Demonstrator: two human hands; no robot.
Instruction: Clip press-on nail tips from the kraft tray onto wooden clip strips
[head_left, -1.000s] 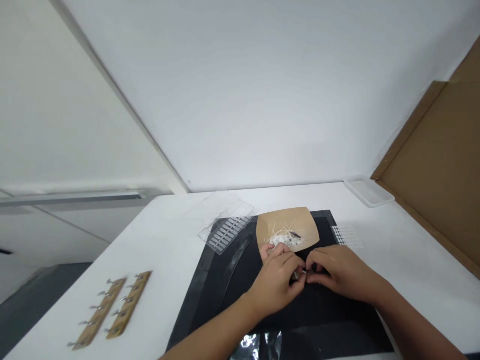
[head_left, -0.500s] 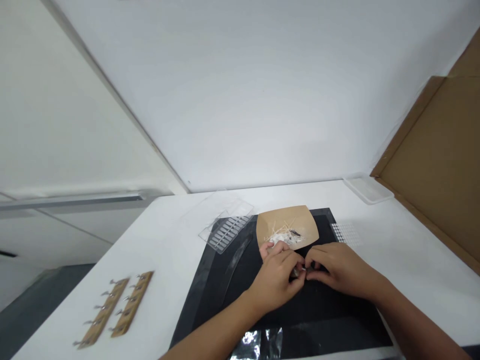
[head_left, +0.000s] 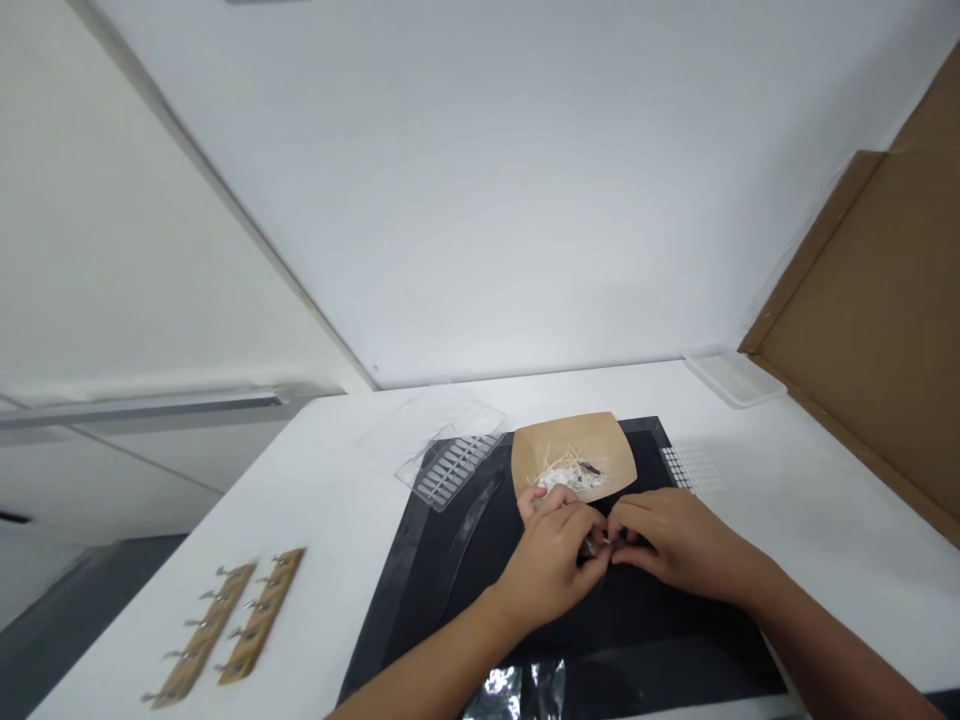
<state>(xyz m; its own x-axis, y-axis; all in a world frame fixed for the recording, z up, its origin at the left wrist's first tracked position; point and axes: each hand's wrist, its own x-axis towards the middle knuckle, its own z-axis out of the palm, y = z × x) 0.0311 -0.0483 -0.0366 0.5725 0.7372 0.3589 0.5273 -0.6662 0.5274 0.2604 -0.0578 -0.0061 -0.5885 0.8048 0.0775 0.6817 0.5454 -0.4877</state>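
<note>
My left hand (head_left: 551, 560) is closed over the black mat (head_left: 480, 610), just in front of the brown paper tray (head_left: 529, 445). Its fingers wrap round something mostly hidden; a small greyish-brown bit shows by the thumb. Fingertip to fingertip with it, my right hand (head_left: 667, 535) pinches at the same spot, where a tiny shiny piece shows, too small to name. Inside the paper tray lie thin wooden sticks (head_left: 566, 455), a heap of white bits (head_left: 562, 480) and a small dark piece (head_left: 589, 467).
Two wooden strips with upright metal clips (head_left: 259, 615) lie at the left. Clear plastic sheets and a tray of nail-shaped pieces (head_left: 454, 470) overlap the mat's back left corner. A sheet of white squares (head_left: 694, 468) is at the right, a shallow white tray (head_left: 735, 378) behind, cardboard (head_left: 862, 320) beyond.
Both hands stay together at nearly the same spot, with only slight finger movement. The view has shifted a little; nothing on the table has visibly moved.
</note>
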